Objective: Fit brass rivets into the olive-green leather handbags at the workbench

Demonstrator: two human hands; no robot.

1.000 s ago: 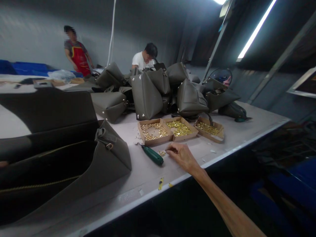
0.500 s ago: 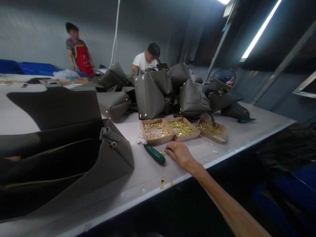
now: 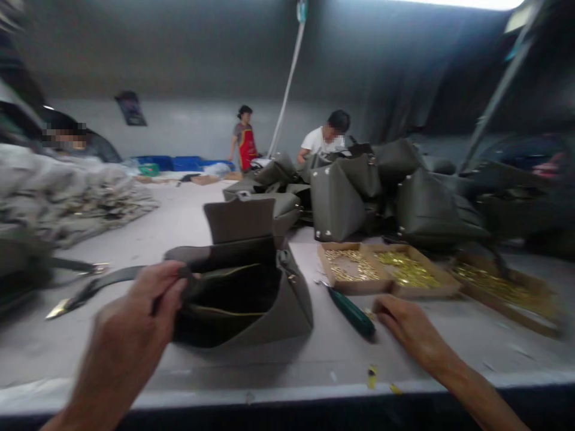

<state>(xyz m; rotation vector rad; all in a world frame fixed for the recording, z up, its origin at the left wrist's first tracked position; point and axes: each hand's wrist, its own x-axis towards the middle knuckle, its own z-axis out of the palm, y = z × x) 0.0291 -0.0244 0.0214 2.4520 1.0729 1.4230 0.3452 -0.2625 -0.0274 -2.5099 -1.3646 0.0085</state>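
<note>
An open dark grey-green handbag (image 3: 294, 299) stands in front of me, its flap (image 3: 240, 220) raised and gold zips along its inside. My left hand (image 3: 139, 311) pinches the bag's left top edge, beside a strap (image 3: 119, 275) with a gold-coloured end. To the right of the bag, my right hand (image 3: 406, 320) rests on the table with fingers drawn together over a few tiny gold pieces (image 3: 369, 313); what the fingertips hold is hidden. Just left of those fingers lies a green-handled tool (image 3: 353, 312) with a thin, bent metal tip.
Cardboard trays of small gold hardware, one (image 3: 354, 290) behind the tool, another (image 3: 415, 293) and a third (image 3: 507, 308) further right, stand before a heap of similar bags (image 3: 339, 203). Pale bundled material (image 3: 76, 197) lies left. Several people are beyond the table.
The view has swung left and the handbag appears further from me. My left hand has come into sight at the bag's edge. My right hand stays by the small gold pieces.
</note>
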